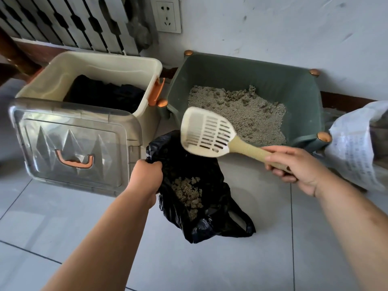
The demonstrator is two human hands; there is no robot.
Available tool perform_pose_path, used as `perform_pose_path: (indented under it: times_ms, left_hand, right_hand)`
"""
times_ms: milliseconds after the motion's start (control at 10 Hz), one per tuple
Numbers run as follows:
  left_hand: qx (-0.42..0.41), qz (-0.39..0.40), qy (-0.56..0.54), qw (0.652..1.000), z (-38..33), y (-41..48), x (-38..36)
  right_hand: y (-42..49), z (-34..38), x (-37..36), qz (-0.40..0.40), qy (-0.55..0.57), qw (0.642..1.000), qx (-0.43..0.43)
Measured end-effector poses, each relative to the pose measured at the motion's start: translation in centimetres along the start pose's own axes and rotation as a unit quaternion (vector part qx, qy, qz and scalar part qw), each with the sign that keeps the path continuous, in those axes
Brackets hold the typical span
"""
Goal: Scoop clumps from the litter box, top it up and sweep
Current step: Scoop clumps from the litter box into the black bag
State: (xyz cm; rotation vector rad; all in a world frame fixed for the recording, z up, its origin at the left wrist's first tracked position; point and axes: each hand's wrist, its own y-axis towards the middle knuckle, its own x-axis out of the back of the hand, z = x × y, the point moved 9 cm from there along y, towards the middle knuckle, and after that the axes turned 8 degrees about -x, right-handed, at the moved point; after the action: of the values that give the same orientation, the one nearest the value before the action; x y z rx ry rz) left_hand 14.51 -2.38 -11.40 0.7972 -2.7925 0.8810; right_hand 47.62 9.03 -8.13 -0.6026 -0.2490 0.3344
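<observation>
A green litter box (304, 97) stands against the wall, part filled with grey litter (241, 114). My right hand (294, 164) grips the tan handle of a cream slotted scoop (207, 133). The scoop's empty head hangs over the open mouth of a black plastic bag (210, 206) on the floor. My left hand (147, 175) holds the bag's left edge open. A pile of litter clumps (186, 194) lies inside the bag.
A cream storage bin (100, 66) with dark contents stands left of the litter box. Its clear lid (69, 143) with an orange handle leans against its front. A white printed sack (354, 148) lies at the right. A wall socket (167, 14) is above.
</observation>
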Motion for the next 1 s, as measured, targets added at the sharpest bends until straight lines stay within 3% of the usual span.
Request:
perform_pose_path:
  times_ms: [100, 300, 500, 700, 800, 1000]
  left_hand:
    - [-0.011, 0.001, 0.010, 1.000, 0.0, 0.0, -0.3]
    - [-0.044, 0.028, 0.061, 0.997, -0.8, 0.3, -1.8]
    - [-0.046, 0.023, 0.061, 0.997, -1.5, -0.4, -2.4]
    - [-0.051, 0.019, 0.035, 0.998, -1.0, 1.0, -2.2]
    - [-0.041, 0.012, 0.008, 0.999, -1.0, 1.1, -2.1]
    - [-0.039, 0.012, -0.007, 0.999, -1.0, 1.3, -1.9]
  right_hand:
    - [0.7, -0.2, 1.5, -0.080, 0.087, 0.993, -0.009]
    - [3.7, 1.2, 4.1, -0.258, 0.059, 0.963, -0.044]
    - [8.3, 3.7, 6.0, -0.254, -0.015, 0.964, -0.079]
    - [11.9, 3.4, 5.5, -0.179, 0.064, 0.972, -0.140]
    - [13.1, 2.0, 5.0, -0.156, 0.029, 0.974, -0.162]
    - [15.0, 1.4, 2.6, -0.147, -0.007, 0.978, -0.145]
